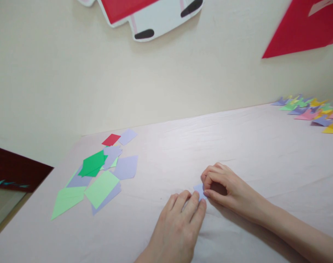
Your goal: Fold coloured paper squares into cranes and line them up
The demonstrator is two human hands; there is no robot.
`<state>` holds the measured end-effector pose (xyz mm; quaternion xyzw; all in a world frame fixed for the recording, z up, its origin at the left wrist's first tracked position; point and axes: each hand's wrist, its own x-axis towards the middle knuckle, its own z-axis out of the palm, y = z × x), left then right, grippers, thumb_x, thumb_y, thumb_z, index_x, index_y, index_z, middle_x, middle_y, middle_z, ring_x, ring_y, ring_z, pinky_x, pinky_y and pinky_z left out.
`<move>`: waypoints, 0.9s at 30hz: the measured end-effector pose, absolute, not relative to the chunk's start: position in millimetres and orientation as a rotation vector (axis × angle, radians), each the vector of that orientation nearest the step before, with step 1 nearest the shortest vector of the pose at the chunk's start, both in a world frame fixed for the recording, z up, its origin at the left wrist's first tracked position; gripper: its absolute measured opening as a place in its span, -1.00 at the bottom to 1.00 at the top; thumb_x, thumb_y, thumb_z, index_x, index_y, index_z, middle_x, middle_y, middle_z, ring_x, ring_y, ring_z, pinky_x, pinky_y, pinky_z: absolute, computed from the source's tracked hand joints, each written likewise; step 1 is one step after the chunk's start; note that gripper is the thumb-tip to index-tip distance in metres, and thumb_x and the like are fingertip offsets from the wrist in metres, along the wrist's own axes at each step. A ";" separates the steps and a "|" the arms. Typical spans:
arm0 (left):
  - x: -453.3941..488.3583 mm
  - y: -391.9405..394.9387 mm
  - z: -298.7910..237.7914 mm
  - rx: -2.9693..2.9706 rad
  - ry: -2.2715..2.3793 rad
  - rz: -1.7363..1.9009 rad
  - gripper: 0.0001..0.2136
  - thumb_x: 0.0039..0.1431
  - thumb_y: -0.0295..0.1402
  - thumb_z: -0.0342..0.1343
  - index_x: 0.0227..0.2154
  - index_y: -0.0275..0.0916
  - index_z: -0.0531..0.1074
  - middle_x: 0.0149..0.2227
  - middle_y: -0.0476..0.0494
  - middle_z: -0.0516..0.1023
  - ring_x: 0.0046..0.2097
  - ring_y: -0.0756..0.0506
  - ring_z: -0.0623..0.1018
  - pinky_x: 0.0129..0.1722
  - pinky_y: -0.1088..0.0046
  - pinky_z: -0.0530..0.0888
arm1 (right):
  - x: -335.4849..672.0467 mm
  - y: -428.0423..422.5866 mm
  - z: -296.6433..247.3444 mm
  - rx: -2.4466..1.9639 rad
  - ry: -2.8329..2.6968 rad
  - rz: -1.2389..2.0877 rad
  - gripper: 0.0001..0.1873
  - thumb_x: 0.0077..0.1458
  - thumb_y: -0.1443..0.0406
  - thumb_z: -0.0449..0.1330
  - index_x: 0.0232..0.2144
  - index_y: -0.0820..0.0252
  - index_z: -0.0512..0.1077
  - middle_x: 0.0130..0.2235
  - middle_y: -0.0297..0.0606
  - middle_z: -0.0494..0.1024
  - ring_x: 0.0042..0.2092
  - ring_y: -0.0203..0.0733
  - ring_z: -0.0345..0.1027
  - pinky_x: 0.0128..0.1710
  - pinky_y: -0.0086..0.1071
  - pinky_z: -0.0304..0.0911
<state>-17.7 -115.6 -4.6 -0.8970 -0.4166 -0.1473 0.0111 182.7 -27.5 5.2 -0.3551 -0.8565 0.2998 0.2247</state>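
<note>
A small light-purple piece of paper (200,191) lies on the pale cloth between my two hands, mostly covered by fingers. My left hand (182,219) rests palm down, fingers slightly apart, with the fingertips nearest the paper touching its near left edge. At the paper's right side, my right hand (223,186) is closed in a pinch, thumb and fingertips meeting on the edge. Whether the paper is folded there cannot be made out.
Left on the pale cloth (161,146) lie several loose paper pieces: light green (102,189), dark green (93,163), purple (126,167) and red (111,139). Folded coloured papers (308,109) cluster at the far right. A wall (166,80) with red-and-white decorations (155,18) rises behind.
</note>
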 end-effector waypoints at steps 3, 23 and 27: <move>-16.5 -115.2 -4.2 -2.797 -1.289 -0.451 -0.62 0.27 -0.47 -0.11 0.12 -0.34 0.34 0.10 -0.25 0.46 0.02 -0.23 0.38 -0.04 0.24 0.36 | 182.7 -27.1 4.7 -0.982 -2.360 0.849 -0.83 0.13 0.41 0.15 -0.49 0.15 0.34 -0.33 -0.28 0.49 -0.22 -0.14 0.29 -0.15 -0.21 0.17; -7.6 -112.2 -3.1 -2.732 -1.337 -0.588 -0.70 0.32 -0.45 -0.13 0.01 -0.34 0.40 -0.02 -0.21 0.51 -0.03 -0.22 0.40 -0.11 0.29 0.36 | 184.0 -31.8 6.6 -1.074 -2.355 0.902 -0.79 0.01 0.46 0.20 -0.30 0.13 0.34 -0.23 -0.26 0.47 -0.15 -0.08 0.25 -0.13 -0.19 0.21; -6.8 -110.3 -4.8 -2.645 -1.298 -0.662 -0.69 0.37 -0.42 -0.20 -0.09 -0.32 0.45 -0.06 -0.18 0.54 -0.08 -0.19 0.43 -0.17 0.32 0.36 | 184.9 -31.9 4.8 -1.065 -2.364 0.921 -0.78 0.02 0.48 0.15 -0.27 0.12 0.33 -0.21 -0.24 0.46 -0.15 -0.07 0.25 -0.13 -0.17 0.23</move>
